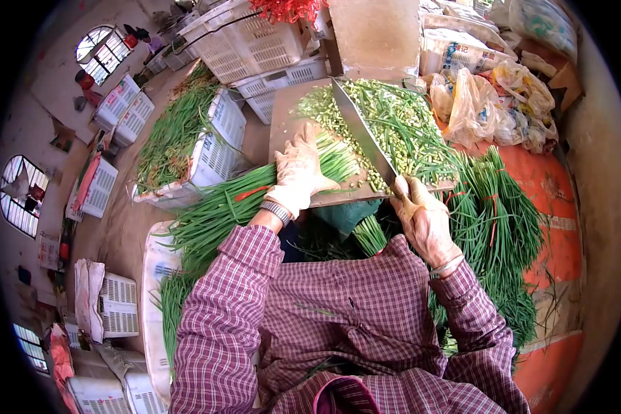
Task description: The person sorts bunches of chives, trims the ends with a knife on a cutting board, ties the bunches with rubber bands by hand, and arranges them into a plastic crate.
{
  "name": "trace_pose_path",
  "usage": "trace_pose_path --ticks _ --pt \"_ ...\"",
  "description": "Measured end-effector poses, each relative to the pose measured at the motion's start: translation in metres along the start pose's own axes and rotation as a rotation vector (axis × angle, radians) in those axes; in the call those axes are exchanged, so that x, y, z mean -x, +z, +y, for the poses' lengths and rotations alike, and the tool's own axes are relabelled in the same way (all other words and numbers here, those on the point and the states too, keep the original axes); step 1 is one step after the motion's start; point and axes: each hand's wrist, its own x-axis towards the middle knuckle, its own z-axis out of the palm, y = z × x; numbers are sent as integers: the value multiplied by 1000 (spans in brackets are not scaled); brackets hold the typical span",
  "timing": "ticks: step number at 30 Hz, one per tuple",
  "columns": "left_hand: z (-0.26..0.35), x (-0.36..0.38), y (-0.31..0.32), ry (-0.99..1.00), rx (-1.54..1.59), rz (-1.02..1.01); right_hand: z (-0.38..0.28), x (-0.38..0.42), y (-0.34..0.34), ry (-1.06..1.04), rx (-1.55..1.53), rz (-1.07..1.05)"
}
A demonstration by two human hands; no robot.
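Observation:
My left hand [298, 169], in a pale glove, presses down around a bundle of chives [217, 207] with a red tie. The cut white-green ends of the bundle lie on a cutting board [283, 114]. My right hand [424, 224] is closed round the handle of a long knife [366, 134]. Its blade slants up and left across the board, a little right of the bundle's ends. Chopped chive pieces [410, 141] cover much of the board beyond and right of the blade. My left fingers are partly spread over the stalks; their tips are hard to make out.
More tied chive bundles [500, 200] are heaped at my right, by an orange surface [559, 262]. Plastic bags [483, 103] lie at the back right. A white crate [221, 134] full of greens stands left of the board, with stacked crates [248, 45] behind.

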Motion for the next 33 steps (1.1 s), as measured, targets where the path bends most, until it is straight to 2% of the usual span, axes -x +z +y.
trace_pose_path --ticks 4,9,16,18,22,24,28,29,33 --pt "-2 -6 5 -17 -5 -53 -3 8 -5 44 20 -55" --pt "-4 -6 14 47 -68 83 11 16 2 -58 38 -49" --pt "-4 -6 15 87 -41 128 21 23 22 -99 168 -34" --pt "-4 -5 17 101 -101 172 19 19 16 -70 224 -81" --pt "-5 -4 17 132 -74 178 24 0 4 -61 327 -310" --pt "-4 -5 15 121 -13 140 28 -13 -2 -112 389 -364" --pt "-2 -3 16 153 -1 163 23 -47 -4 -278 286 -461" --pt "-1 0 15 158 5 174 29 -56 1 -310 306 -562" --pt "-3 0 17 140 1 174 32 -68 40 -223 212 -533"
